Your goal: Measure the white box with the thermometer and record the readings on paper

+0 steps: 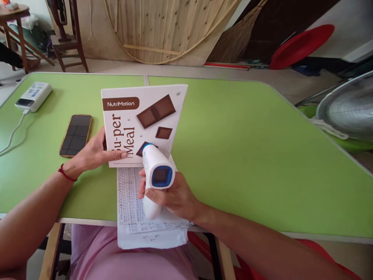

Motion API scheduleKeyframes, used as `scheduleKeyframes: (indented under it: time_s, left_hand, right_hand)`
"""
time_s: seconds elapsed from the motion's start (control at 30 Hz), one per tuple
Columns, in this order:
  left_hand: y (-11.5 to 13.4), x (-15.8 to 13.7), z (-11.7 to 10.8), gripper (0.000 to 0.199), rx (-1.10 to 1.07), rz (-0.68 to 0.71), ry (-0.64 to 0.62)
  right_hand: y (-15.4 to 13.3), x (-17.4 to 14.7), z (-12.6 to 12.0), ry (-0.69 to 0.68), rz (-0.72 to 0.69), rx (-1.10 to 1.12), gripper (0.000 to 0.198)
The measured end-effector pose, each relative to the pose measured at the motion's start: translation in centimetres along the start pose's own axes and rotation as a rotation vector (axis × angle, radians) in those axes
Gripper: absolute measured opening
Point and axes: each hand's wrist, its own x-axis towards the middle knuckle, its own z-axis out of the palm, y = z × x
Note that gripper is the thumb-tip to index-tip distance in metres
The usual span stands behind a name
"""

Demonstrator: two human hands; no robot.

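My left hand (96,149) grips a white NutriMotion box (122,134) by its lower left edge, thumb across the front, fingers hidden behind. Chocolate pieces are printed on the box, which is tilted up over the table. In my right hand (175,196) is a white and blue infrared thermometer (159,167), fingers wrapped round its handle. Its front end overlaps the lower part of the box in view; whether they touch I cannot tell. The dark screen faces me. Beneath both lie handwritten sheets of paper (128,206), reaching over the table's near edge.
A smartphone (76,136) lies on the green table (262,155) left of the box. Farther left is a white power bank (34,96) with a cable. Beyond the table stand a wooden chair (68,46) and a round wooden board (163,27). A fan (349,105) is at the right edge.
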Motion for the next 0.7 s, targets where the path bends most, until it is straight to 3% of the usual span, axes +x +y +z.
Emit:
scheduleKeyframes:
  time_s: [0.2, 0.37, 0.47, 0.53, 0.7]
  left_hand:
    - [0.1, 0.0, -0.1, 0.065, 0.059, -0.074, 0.062]
    - [0.4, -0.1, -0.5, 0.072, 0.231, -0.108, 0.112]
    - [0.1, 0.0, -0.7, 0.070, 0.192, -0.087, 0.072]
    - [-0.3, 0.0, -0.8, 0.068, 0.121, -0.071, 0.040]
    - [-0.7, -0.1, -0.8, 0.057, 0.056, -0.040, -0.037]
  right_hand:
    - [-1.0, 0.1, -0.3, 0.010, 0.003, -0.115, 0.029]
    - [-1.4, -0.1, -1.4, -0.007, -0.064, -0.109, 0.031]
    - [-2.5, -0.8, -4.2, -0.032, -0.167, -0.147, 0.031]
    - [-3.5, -1.4, -6.9, 0.057, -0.242, -0.284, 0.029]
    - [-3.6, -1.1, -12.8, 0.278, -0.332, -0.925, 0.025]
